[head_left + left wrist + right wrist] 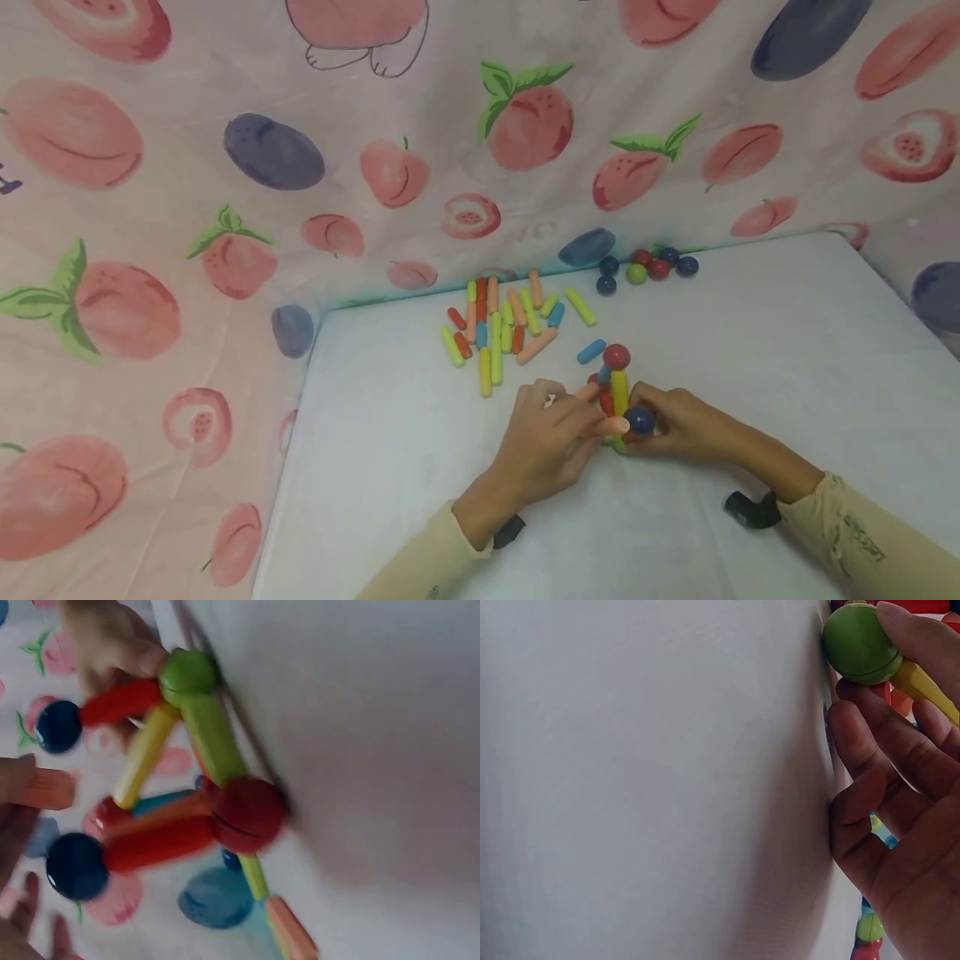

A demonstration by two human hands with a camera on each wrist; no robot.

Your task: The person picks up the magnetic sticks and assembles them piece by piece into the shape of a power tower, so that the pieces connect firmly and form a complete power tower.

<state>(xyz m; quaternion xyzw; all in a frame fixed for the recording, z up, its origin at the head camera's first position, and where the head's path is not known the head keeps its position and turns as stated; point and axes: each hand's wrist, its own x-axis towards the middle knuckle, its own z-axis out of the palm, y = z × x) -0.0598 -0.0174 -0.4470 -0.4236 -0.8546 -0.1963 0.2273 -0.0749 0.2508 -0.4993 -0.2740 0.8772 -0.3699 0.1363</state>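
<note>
A magnetic stick-and-ball frame stands on the table. It has a green ball point(861, 643), a red ball point(249, 815) and a green stick point(214, 739) joining them. Two red sticks point(161, 844) carry blue balls point(77, 866), and a yellow stick point(619, 392) slants to another red ball point(617, 357). My right hand point(686, 425) pinches the green ball low on the frame between thumb and fingertips. With my left hand point(543, 437) I hold an orange stick point(51, 788) beside the frame, apart from the blue balls in the left wrist view.
Several loose coloured sticks point(496, 346) lie in a group behind my left hand. A blue stick point(591, 351) lies just behind the frame. Loose balls point(659, 268) sit along the table's back edge, against the fruit-print cloth point(420, 100).
</note>
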